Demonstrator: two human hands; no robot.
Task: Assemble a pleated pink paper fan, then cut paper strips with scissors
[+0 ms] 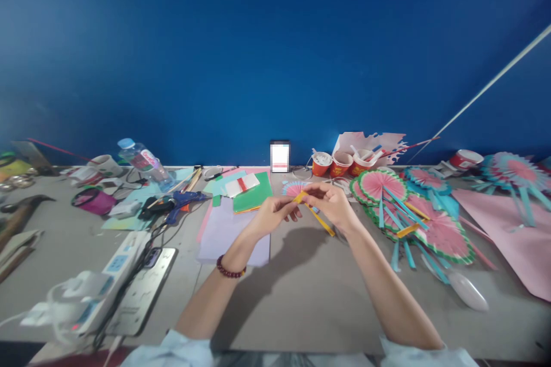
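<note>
A narrow yellow paper strip is pinched between the fingertips of my left hand and my right hand, above the middle of the table. One end of the strip hangs down below my right hand. Just behind my fingers lies a pleated pink and blue paper piece, partly covered by them. To the right of my right hand rest pleated paper fans in pink and green with blue strips attached. Purple paper sheets and a green sheet lie by my left hand.
Along the blue wall stand a small lit screen and red paper cups. Leftward are a blue glue gun, a plastic bottle, a phone and a power strip with cables. A white spoon lies right.
</note>
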